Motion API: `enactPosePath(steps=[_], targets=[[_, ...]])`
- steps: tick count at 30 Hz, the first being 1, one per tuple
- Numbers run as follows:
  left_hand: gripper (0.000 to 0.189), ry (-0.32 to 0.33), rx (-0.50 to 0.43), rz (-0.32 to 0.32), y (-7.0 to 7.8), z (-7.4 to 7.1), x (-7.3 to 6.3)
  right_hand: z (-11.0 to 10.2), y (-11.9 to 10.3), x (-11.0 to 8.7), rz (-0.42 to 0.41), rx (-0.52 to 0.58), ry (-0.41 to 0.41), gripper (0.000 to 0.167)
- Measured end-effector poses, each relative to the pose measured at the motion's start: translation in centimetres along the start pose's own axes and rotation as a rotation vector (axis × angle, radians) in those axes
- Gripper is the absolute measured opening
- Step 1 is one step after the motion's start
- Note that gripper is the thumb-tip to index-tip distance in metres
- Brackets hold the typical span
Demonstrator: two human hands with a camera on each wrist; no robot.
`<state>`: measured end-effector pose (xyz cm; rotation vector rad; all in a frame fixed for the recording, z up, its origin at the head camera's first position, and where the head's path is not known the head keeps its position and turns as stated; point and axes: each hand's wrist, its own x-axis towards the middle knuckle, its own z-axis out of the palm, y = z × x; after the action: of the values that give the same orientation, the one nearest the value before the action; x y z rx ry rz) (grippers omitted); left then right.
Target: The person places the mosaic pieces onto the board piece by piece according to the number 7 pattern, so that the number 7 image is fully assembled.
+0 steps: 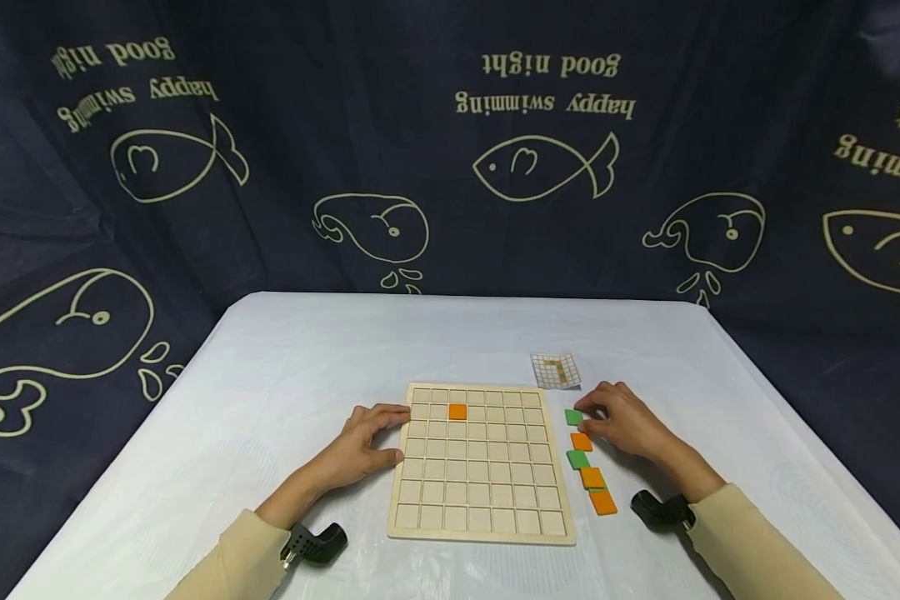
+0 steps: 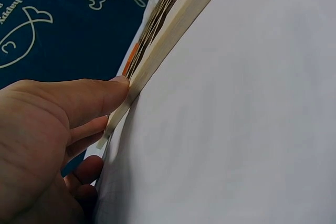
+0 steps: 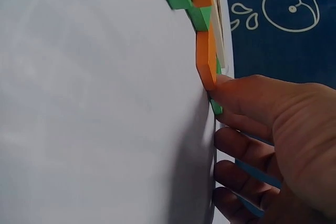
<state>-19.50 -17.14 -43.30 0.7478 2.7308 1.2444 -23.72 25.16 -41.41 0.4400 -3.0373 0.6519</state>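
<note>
A square wooden grid board [image 1: 480, 536] lies on the table, one orange tile [image 1: 457, 412] in a cell of its second row from the top. My left hand [image 1: 360, 446] rests at the board's left edge, fingertips and thumb against the rim; the left wrist view shows the thumb [image 2: 105, 95] on the board's side. Right of the board, my right hand [image 1: 626, 421] pinches a green tile [image 1: 573, 417] between thumb and index finger. In the right wrist view that green tile [image 3: 216, 106] is partly hidden behind the thumb, just past an orange tile [image 3: 206, 59].
Below the pinched tile runs a line of loose tiles: an orange one [image 1: 581, 442], a green one [image 1: 578, 459], then overlapping orange [image 1: 592, 477] and green, and another orange [image 1: 603, 502]. A small pattern card [image 1: 557, 372] lies beyond the board's upper right corner. A dark printed curtain [image 1: 450, 242] hangs behind.
</note>
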Motion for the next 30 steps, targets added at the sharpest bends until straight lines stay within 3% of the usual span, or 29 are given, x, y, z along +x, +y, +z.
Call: enactPosePath(steps=[9, 30], targets=[[0.053, 0.005, 0.006, -0.001, 0.0, 0.0, 0.0, 0.1, 0.0, 0.0, 0.011, -0.007, 0.001, 0.024], [0.054, 0.004, 0.001, 0.006, 0.0, 0.0, 0.0, -0.7, -2.0, -0.3, -0.067, 0.02, 0.041, 0.022]])
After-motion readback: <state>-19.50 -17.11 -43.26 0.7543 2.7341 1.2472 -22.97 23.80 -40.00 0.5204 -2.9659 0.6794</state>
